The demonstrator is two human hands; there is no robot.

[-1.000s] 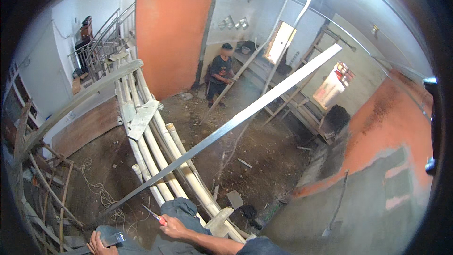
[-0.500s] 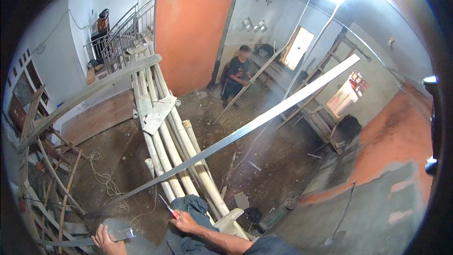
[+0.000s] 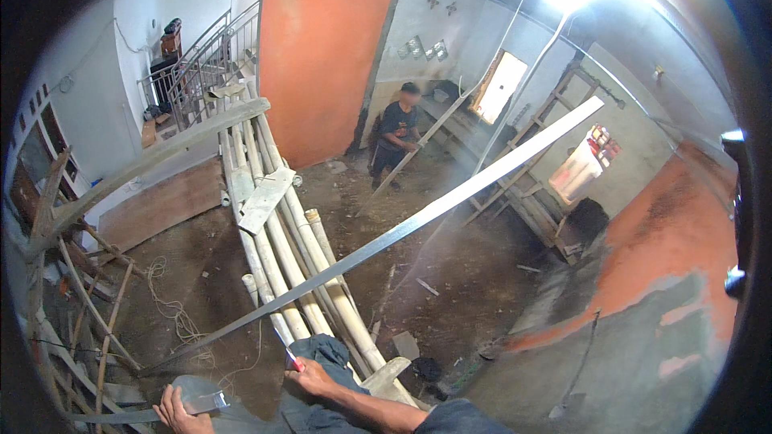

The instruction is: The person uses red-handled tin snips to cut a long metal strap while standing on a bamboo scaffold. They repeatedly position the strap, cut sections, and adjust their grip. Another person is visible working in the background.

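Note:
My left hand point(image 3: 178, 411) is closed around a thin metal channel point(image 3: 207, 403) at the lower left. The channel's cut, shiny end sticks out to the right of my fingers, while its darker length runs off to the left. My right hand point(image 3: 318, 379) grips a slim tool with a red handle point(image 3: 297, 364), its narrow metal end pointing up and away; its exact kind is unclear. This hand is over dark cloth point(image 3: 323, 347) by my legs. Beyond both hands, a long pale metal bar point(image 3: 418, 229) slants across the view, passing in front of the bamboo poles point(image 3: 301, 273).
A person point(image 3: 396, 133) stands beside a leaning plank point(image 3: 426, 145) below. Old boards point(image 3: 267, 201) lie across the bamboo. A wooden beam point(image 3: 153, 161) and a tangle of timber point(image 3: 88, 297) fill the left side. Rope point(image 3: 177, 313) lies on the dirt floor.
The whole view has shifted slightly. The tool in my right hand now shows less of its blade. The person below has gone from a seated to a more upright posture.

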